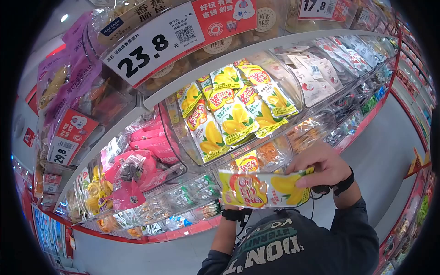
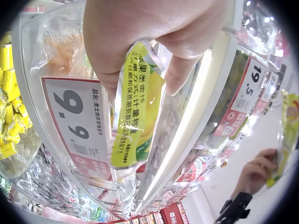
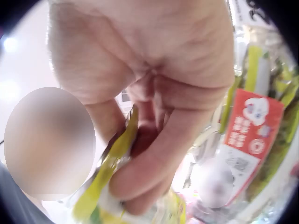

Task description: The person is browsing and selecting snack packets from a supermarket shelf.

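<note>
A yellow snack packet (image 1: 263, 188) printed with mango pictures is held flat in front of the shelf bins, at chest height. My right hand (image 1: 305, 176) pinches its right end from above, fingers curled over the edge. In the right wrist view that hand (image 3: 154, 140) closes round the yellow packet rim (image 3: 112, 163). In the head view my left hand is hidden behind the packet, with only its black wrist strap (image 1: 236, 214) showing. The left wrist view shows my left hand (image 2: 142, 79) pinching the packet's left edge (image 2: 138, 112) between thumb and fingers.
Clear plastic bins line curved white shelves: yellow mango packets (image 1: 231, 112) straight ahead, pink packets (image 1: 146, 151) to the left, white packets (image 1: 316, 75) to the right. Price tags read 23.8 (image 1: 146, 50) and 9.9 (image 2: 77, 121). The grey aisle floor (image 1: 389, 137) runs off right.
</note>
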Available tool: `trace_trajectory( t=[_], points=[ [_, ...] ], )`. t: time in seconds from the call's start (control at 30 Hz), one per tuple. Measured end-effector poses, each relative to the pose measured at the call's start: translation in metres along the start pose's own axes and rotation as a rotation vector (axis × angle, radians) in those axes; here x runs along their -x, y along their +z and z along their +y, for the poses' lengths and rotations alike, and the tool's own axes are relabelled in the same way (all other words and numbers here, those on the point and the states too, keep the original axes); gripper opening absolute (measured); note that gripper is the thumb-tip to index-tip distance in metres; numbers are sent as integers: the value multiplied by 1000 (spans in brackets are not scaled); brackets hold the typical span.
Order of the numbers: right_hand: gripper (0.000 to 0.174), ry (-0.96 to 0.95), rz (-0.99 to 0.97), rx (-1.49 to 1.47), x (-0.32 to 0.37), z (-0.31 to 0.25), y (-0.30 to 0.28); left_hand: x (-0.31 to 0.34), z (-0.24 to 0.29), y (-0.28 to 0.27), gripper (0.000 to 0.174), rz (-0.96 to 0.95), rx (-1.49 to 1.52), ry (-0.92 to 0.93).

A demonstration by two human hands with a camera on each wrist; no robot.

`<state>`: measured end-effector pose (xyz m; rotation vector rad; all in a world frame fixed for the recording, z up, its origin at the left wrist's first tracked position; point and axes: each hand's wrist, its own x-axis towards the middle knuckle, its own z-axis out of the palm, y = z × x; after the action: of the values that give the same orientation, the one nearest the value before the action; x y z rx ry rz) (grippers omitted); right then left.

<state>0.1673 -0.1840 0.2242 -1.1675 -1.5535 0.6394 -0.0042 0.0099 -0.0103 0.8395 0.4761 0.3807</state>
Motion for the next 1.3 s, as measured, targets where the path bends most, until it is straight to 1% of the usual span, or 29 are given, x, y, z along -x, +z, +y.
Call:
trace_trajectory(
  t=[0.07, 0.17, 0.23, 0.33, 0.43, 0.47, 0.57, 0.6, 0.7, 0.8, 0.87, 1.0, 1.1, 1.2, 1.3],
  points=[
    [19, -18, 319, -80, -18, -16, 13, 11, 2, 15, 33, 73, 61, 85],
    [17, -154, 581, -49, -60, -15, 36, 7, 5, 15, 33, 19, 46, 25],
    [20, -10, 574, 53, -89, -8, 45, 4, 2, 12, 33, 20, 34, 34],
    [24, -8, 366, 344, -122, 5, 61, 3, -3, 2, 35, 3, 41, 32],
    [27, -396, 517, 766, -129, 15, 74, 10, 6, 19, 36, 23, 12, 110],
    [29, -386, 609, 843, -127, 13, 74, 9, 6, 20, 36, 12, 33, 127],
    [21, -315, 555, 966, -123, 8, 70, 7, 2, 16, 34, 3, 64, 97],
    [18, -273, 479, 985, -119, 8, 69, 6, 1, 15, 34, 2, 68, 96],
    [25, -331, 370, 848, -117, 22, 65, 5, 1, 14, 34, -13, 67, 84],
    [21, -374, 411, 873, -121, 25, 65, 4, 3, 14, 34, -23, 63, 68],
    [17, -363, 460, 914, -124, 29, 66, 7, 6, 16, 33, -10, 54, 52],
    [9, -353, 489, 1028, -129, 31, 75, 5, 4, 13, 39, -7, 50, 86],
    [6, -433, 406, 922, -131, 33, 82, 7, 4, 14, 39, 12, 28, 114],
    [8, -423, 357, 1040, -128, 31, 77, 4, 3, 15, 40, 7, 36, 109],
    [13, -329, 358, 1065, -117, 22, 70, 4, 3, 14, 39, 4, 84, 87]
  ],
)
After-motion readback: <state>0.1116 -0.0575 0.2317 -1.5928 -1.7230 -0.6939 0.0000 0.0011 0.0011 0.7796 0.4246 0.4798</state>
